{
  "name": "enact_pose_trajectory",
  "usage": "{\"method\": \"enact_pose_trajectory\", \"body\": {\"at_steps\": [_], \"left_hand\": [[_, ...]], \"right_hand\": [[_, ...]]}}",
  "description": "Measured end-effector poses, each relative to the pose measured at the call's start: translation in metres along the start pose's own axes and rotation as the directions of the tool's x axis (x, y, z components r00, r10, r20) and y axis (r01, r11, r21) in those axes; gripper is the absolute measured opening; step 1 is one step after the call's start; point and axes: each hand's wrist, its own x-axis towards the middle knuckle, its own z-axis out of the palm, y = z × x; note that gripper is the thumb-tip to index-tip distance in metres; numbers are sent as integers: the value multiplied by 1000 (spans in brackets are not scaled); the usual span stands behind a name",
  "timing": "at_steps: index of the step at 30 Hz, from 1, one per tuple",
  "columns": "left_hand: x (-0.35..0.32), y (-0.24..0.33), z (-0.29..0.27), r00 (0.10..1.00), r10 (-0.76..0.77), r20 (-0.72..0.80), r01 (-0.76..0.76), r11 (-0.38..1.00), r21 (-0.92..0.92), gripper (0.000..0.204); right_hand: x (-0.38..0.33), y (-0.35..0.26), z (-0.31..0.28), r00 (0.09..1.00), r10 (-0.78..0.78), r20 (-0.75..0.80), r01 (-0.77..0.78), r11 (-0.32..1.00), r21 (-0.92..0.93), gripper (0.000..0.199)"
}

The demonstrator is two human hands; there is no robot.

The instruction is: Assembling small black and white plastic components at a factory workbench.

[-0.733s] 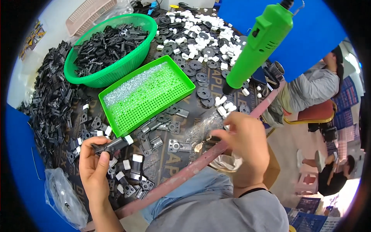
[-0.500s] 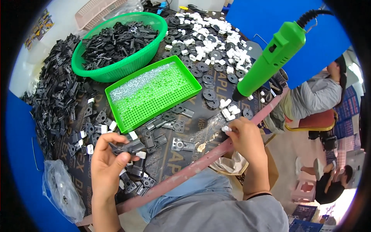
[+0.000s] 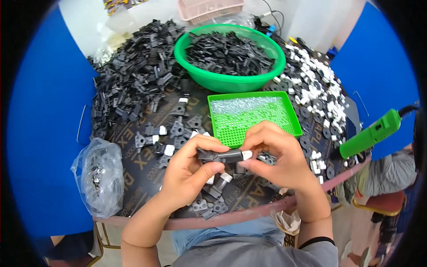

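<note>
Cap (image 3: pixel 247 155) and black tubular part (image 3: pixel 230 155), well apart a moment ago, now meet between the hands: the left hand (image 3: pixel 189 171) grips the part, while the right hand (image 3: pixel 282 158) has come across to pinch the white cap at its end. Fitting seems underway; whether it is fully seated cannot be told.

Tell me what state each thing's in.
Left hand: closed on black part
Black part: held crosswise
White piece: at black part's right end
Right hand: at white piece, grip unclear
Green basket: heaped full
Green tray: partly filled
Plastic bag: crumpled
Green power tool: tilted
</note>
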Motion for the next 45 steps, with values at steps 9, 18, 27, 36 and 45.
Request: {"method": "enact_pose_trajectory", "body": {"at_steps": [9,18,27,36,45], "left_hand": [[5,0,0,984,-75,-161,80,996,23,20],[5,-14,1,973,-122,-193,148,981,125,18],[-3,-9,8,999,42,-33,-22,884,468,23],[3,4,-6,982,-44,184,-44,893,448,29],[19,3,-59,992,43,-116,65,615,785,44]], "right_hand": [[5,39,37,953,291,-84,-97,556,825,18],[-2,44,20,963,268,33,-254,859,444,16],[-8,43,14,919,289,270,-395,653,646,14],[-26,39,29,973,194,123,-230,840,491,16],[-12,54,13,897,393,202,-437,857,274,13]]}}
